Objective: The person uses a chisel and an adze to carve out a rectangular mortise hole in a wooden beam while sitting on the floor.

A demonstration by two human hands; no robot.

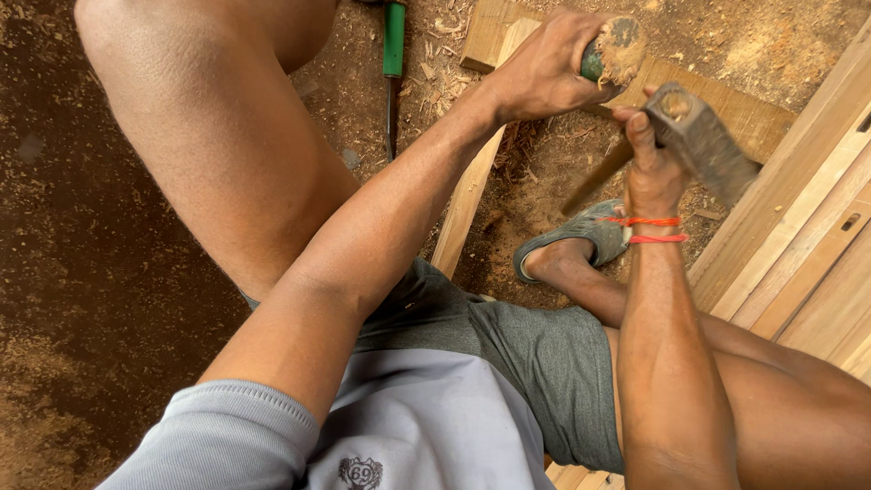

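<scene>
So I had my left hand wrapped tight round the chisel, its battered green butt end poking up and the shaft running down toward the plank on the dirt. Right hand was closed on the hammer, head just right of the butt, nearly touching it, handle angling back down-left.

Looks to me like an open-air carpentry workshop; dirt floor strewn with sawdust and wood chips; planed timber boards stacked at right; green-handled tool lying on ground.
</scene>
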